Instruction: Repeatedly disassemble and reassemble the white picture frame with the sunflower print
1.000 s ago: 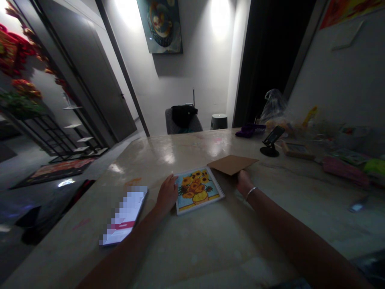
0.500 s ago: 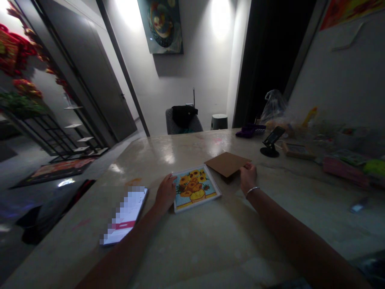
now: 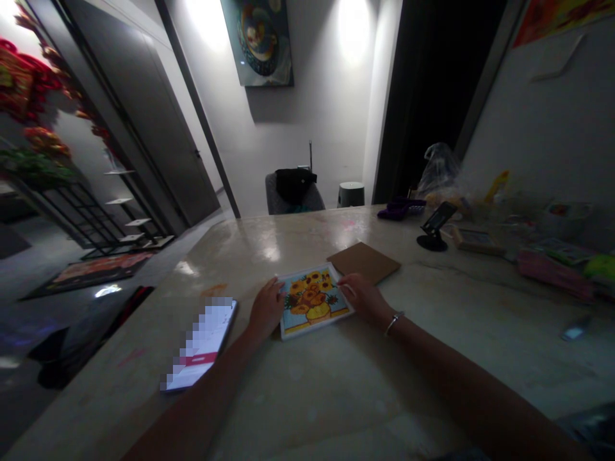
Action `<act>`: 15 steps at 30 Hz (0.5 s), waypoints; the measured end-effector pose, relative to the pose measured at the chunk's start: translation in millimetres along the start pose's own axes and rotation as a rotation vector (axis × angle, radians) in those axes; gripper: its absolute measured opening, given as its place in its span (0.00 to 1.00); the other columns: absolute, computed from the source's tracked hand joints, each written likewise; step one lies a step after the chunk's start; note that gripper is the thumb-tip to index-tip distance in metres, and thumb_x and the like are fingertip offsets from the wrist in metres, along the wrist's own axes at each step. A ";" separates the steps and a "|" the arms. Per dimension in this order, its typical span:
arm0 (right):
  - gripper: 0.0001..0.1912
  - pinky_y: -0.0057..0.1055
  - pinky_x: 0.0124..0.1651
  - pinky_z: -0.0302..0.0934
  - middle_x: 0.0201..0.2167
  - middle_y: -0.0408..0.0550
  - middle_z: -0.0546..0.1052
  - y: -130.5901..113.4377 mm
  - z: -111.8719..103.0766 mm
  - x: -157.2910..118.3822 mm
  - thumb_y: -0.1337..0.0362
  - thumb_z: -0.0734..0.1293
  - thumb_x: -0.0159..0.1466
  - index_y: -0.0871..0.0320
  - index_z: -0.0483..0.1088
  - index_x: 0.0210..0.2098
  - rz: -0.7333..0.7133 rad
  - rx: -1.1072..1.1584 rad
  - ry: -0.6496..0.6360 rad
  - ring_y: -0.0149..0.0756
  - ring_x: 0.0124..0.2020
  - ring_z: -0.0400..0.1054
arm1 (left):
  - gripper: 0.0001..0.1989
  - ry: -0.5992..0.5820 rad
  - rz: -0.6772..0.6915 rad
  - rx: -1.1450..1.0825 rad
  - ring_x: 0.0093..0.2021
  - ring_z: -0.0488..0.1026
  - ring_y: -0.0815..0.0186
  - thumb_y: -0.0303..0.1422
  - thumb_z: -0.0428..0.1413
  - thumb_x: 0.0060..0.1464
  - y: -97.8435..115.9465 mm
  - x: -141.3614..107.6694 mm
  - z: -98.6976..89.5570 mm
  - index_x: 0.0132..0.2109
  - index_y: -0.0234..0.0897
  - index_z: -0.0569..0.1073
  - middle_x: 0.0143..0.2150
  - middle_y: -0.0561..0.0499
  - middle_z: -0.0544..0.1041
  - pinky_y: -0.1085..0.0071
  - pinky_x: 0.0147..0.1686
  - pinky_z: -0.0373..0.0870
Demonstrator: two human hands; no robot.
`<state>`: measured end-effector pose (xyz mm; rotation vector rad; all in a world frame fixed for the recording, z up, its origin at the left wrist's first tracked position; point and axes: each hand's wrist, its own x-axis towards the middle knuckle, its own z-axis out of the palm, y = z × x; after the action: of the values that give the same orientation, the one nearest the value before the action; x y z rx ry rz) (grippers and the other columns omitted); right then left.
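Note:
A white-framed sunflower picture is held low over the pale stone table. My left hand grips its left edge, with fingertips on the face of the frame. On the opposite edge, my right hand has its fingers closed on the frame; a silver bracelet circles that wrist. Behind the picture and my right hand, a brown square board lies flat, its near part covered by them. The undersides of both hands are hidden.
A phone with a lit screen lies left of my left forearm. At the right stand a black phone stand, a wooden frame, a purple item, a clear plastic bag and a pink packet.
My right hand has let go of the brown board, which now lies flat, and has moved left onto the picture's right edge. My left hand has stayed on the left edge.

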<state>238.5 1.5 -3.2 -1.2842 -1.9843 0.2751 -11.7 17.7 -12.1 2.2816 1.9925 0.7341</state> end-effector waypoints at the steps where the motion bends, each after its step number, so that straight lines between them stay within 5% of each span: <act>1: 0.09 0.34 0.46 0.58 0.36 0.52 0.74 -3.8 0.4 -1.7 0.68 0.59 0.59 0.60 0.69 0.35 -0.034 -0.059 -0.040 0.36 0.40 0.66 | 0.18 -0.009 0.009 0.013 0.56 0.61 0.60 0.30 0.43 0.53 1.0 -0.5 -0.5 0.47 0.31 0.70 0.56 0.42 0.65 0.62 0.56 0.56; 15: 0.15 0.35 0.55 0.51 0.46 0.56 0.71 -13.7 -5.3 -5.4 0.64 0.58 0.62 0.63 0.66 0.46 -0.049 -0.324 -0.265 0.40 0.54 0.58 | 0.23 -0.213 0.047 0.247 0.60 0.53 0.56 0.38 0.42 0.56 16.3 -4.0 -7.1 0.55 0.29 0.62 0.61 0.41 0.57 0.63 0.56 0.51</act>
<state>233.7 -10.7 5.3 -1.4569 -2.3559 0.1054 0.6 8.9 -1.9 2.4229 2.0337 0.2418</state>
